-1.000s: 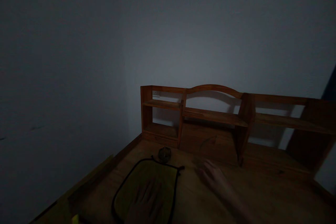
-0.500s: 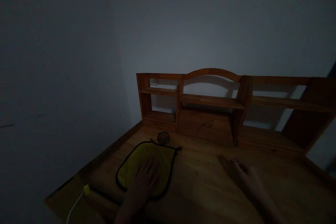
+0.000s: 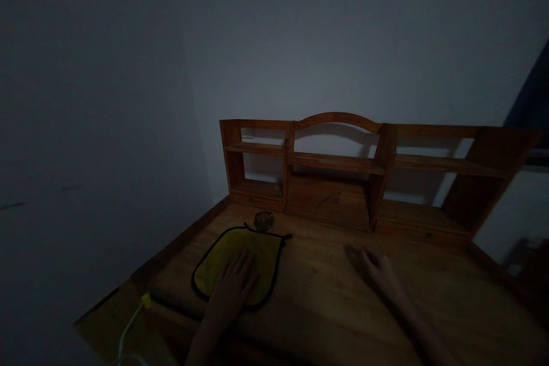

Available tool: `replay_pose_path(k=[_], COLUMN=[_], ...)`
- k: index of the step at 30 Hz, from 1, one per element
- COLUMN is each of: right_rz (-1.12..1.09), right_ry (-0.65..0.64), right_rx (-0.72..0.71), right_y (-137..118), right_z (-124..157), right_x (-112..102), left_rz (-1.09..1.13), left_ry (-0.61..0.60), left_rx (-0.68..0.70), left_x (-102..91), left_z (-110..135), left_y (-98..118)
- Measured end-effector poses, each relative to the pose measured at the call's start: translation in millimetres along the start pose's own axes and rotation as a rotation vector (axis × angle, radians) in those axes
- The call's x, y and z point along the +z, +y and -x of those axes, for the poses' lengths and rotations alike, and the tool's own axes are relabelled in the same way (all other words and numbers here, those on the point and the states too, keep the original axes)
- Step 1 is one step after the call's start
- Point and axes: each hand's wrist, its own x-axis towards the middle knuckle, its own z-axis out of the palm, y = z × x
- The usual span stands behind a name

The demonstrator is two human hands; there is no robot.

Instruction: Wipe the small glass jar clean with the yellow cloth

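The room is dim. My left hand (image 3: 234, 286) lies flat, fingers stretched out, on a yellow cloth (image 3: 223, 257) with a black border that is spread on the wooden desk (image 3: 321, 297). My right hand (image 3: 380, 271) rests palm down on the bare desk top to the right of the cloth, fingers loosely extended, with nothing in it. A small round dark object (image 3: 263, 220) sits just beyond the cloth's far edge.
A low wooden shelf unit (image 3: 338, 163) with an arched top stands along the back of the desk against a grey wall. A white cable with a yellow end (image 3: 143, 303) lies at the desk's near left corner. A dark shape shows at the right edge.
My right hand has moved from near the cloth to the right across the desk. The view has tilted down and pulled back. My left hand stays flat on the cloth.
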Motion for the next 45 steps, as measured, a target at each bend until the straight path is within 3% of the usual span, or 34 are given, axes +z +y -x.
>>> replay_pose_path(k=[2,5,11,14,16,21,26,30,37,40,43,45], right_rz=[0.009,0.053,0.119,0.161,0.194,0.275,0.32,0.346,0.397,0.429,0.456,0.468], right_ry=[-0.052,-0.106,-0.222,-0.303,-0.33,-0.333,-0.35,-0.329,-0.24,-0.202,-0.169,-0.159], right_rx=[-0.1,-0.269,-0.505,-0.571,-0.588,-0.601,-0.649,-0.65,-0.606,-0.567,-0.526,-0.507], right_y=[-27.9,-82.2,-174.9,-196.5,-200.9,-196.9,-195.6,-181.0,-116.7,-88.7,-65.2,-53.6], right_z=[-12.8,-43.7,-105.3,-114.9,-114.8,-110.3,-106.6,-102.2,-101.0,-98.0,-87.8,-77.1], right_x=[11.2,40.6,135.8,174.0,188.6,197.0,190.9,168.7,79.0,39.6,9.6,-3.6], left_rz=[0.033,0.092,0.261,0.352,0.368,0.391,0.396,0.44,0.732,0.934,1.359,1.475], left_ry=[0.014,-0.004,0.072,0.11,0.119,0.036,0.015,0.003,-0.036,-0.08,-0.306,-0.36], left_rx=[-0.067,-0.063,-0.141,-0.188,-0.23,-0.23,-0.208,-0.159,-0.049,-0.032,-0.194,-0.224], left_x=[1.3,4.2,4.7,3.4,4.3,8.2,2.0,-1.6,7.8,7.6,1.9,-1.4], left_z=[-0.6,-1.1,-3.2,-3.0,-2.9,-8.2,-15.7,-22.8,-53.0,-71.8,-97.9,-119.5], left_y=[0.2,-0.5,-3.9,-8.9,-11.8,-7.5,19.4,58.3,169.1,205.2,211.7,201.5])
